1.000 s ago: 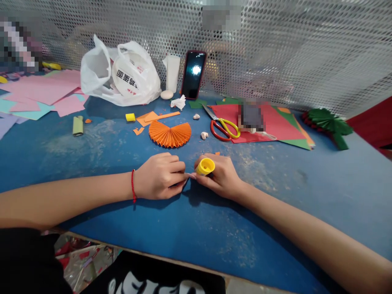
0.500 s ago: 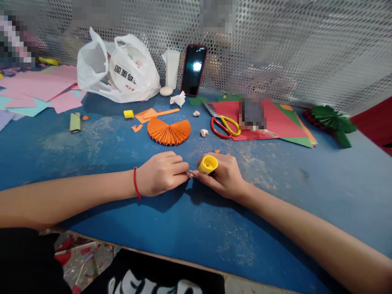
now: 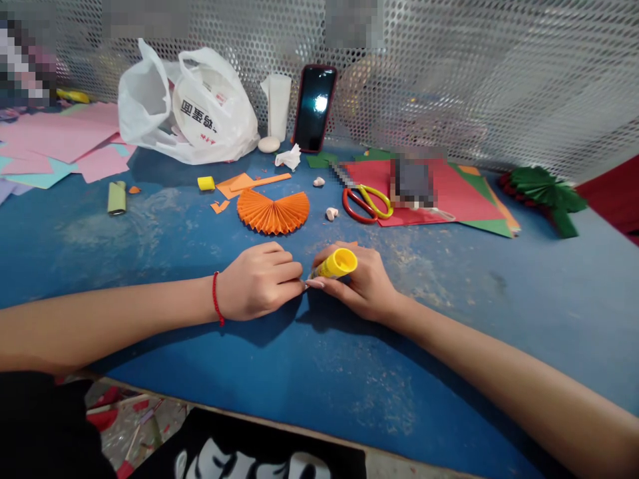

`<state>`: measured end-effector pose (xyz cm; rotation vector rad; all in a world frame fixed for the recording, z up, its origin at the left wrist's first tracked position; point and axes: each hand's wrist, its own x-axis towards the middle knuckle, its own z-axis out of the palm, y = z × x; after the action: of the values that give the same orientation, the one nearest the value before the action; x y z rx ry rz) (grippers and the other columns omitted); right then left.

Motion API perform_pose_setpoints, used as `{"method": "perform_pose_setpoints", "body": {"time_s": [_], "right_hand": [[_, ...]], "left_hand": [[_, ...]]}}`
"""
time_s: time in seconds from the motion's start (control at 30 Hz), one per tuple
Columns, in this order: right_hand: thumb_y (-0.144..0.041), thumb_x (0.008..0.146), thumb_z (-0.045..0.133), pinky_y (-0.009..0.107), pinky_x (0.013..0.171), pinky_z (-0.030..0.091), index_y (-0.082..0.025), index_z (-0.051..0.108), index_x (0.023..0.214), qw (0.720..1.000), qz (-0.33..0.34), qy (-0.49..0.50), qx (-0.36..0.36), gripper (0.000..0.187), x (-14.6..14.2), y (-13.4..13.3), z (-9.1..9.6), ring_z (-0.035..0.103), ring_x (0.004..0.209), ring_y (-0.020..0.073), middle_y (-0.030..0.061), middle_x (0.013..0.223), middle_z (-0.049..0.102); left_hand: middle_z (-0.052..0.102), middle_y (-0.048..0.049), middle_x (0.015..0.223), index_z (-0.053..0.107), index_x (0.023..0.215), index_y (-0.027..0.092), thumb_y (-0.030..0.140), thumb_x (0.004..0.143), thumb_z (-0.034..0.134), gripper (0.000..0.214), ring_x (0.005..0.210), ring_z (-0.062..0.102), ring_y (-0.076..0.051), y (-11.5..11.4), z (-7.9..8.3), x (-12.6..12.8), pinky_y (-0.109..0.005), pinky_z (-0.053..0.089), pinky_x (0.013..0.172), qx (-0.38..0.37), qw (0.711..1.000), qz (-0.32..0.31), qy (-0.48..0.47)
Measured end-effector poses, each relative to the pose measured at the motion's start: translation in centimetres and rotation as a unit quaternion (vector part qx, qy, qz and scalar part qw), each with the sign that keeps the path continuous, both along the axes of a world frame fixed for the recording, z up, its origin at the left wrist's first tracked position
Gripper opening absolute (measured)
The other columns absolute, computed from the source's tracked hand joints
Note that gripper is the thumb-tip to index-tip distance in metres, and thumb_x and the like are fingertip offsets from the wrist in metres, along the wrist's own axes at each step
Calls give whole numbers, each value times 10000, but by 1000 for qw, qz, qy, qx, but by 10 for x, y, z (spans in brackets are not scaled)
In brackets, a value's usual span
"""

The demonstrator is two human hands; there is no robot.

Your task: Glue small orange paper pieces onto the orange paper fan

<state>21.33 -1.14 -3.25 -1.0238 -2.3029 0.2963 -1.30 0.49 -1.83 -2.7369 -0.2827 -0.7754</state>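
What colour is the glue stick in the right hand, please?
The glue stick is yellow, as the head view shows.

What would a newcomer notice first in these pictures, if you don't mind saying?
The eye goes first to the bright yellow glue stick held in the right hand, next to the left hand at the middle of the blue worktable. Just beyond them lies a pleated orange paper fan. Farther back, a white plastic bag and an upright phone stand against the perforated metal screen.

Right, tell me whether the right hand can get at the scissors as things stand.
Probably yes: the red-handled scissors lie just ahead on the blue table, nothing tall between, though the right hand holds a yellow glue stick it would likely set down first.
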Motion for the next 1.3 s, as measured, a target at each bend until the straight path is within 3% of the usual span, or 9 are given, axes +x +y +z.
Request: {"method": "perform_pose_setpoints", "body": {"time_s": [0.2,0.47,0.7,1.0,1.13,1.23,1.3], "right_hand": [[-526,982,443,285,636,400,-166,591,785,999,30,-21,-10,436,-3,1,5,580,683,167,64,745,653],[-454,939,528,268,554,333,-187,540,683,1000,-3,14,16,369,-4,-3,3,471,535,110,-2,603,561],[-391,931,580,250,500,374,-190,572,623,981,-68,177,41,367,0,-7,5,518,488,101,-6,550,600],[-506,905,603,223,411,365,-189,604,656,945,-142,294,-27,403,-5,-4,12,466,398,76,-41,496,549],[-510,917,594,248,484,475,-209,641,737,950,-120,288,-20,354,-2,-6,10,575,485,104,3,648,676],[-490,904,629,287,575,564,-243,675,992,954,-94,285,-24,266,2,-7,4,677,609,139,48,986,750],[-442,903,651,314,628,604,-273,617,1174,950,-79,301,-30,321,4,-8,-1,720,678,163,52,1088,734]], "left_hand": [[555,-9,641,577,640,175,152,940,538,303,630,459,-147,-2,3,0,-304,369,648,-4,1000,-2,4],[597,-19,701,640,778,160,165,963,518,222,684,481,-157,-1,3,-1,-300,390,689,-21,999,9,26],[637,-14,727,651,835,152,206,1001,503,229,707,521,-155,-1,3,1,-302,385,665,10,1000,16,13],[620,10,705,585,685,157,138,950,564,266,634,487,-133,-6,3,14,-305,361,632,32,999,9,1],[638,-8,725,611,704,152,162,974,533,281,652,517,-135,-4,4,12,-298,392,651,6,999,35,7],[651,-26,761,663,787,152,201,997,505,268,681,544,-138,-2,3,8,-290,413,674,-17,999,30,1],[649,-35,782,691,844,152,225,998,511,248,695,556,-137,-1,2,6,-282,417,673,-73,997,31,-25]]}}
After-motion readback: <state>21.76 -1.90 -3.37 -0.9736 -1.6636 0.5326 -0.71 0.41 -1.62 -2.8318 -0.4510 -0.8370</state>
